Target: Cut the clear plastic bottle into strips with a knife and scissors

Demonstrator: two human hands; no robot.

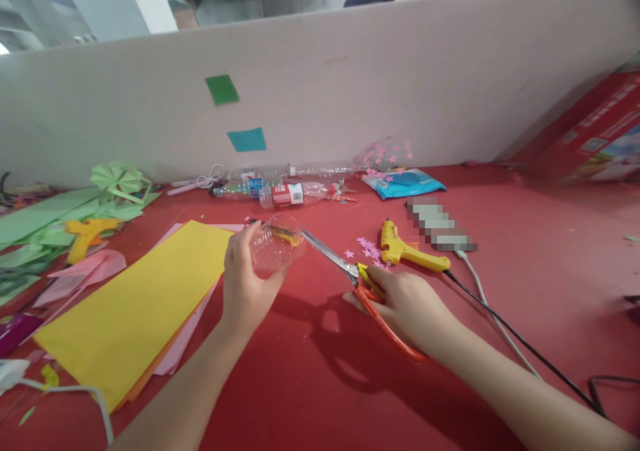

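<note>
Plastic bottle piece (pixel 273 247), clear and round, sits in the grip of the left hand (pixel 246 284) above the red table (pixel 300 397), near the middle of the view. The fingers curve round its left side and the thumb bends beneath it, so the hand is closed around the near left part, while the right part stands out beyond the fingertips. The right hand (pixel 413 304) is wrapped around the handles of the scissors (pixel 331 256), one yellow and one orange. The blades slant up and left, lying close together, and their tips reach the right edge of the piece; whether they touch it, I cannot tell. Just beyond the right hand lie pink stars (pixel 367 247) and a yellow glue gun (pixel 410 253). Left of the left hand lies yellow paper (pixel 140 304), and farther back, bottles (pixel 287 195) lie along the pale wall (pixel 310 91)
</note>
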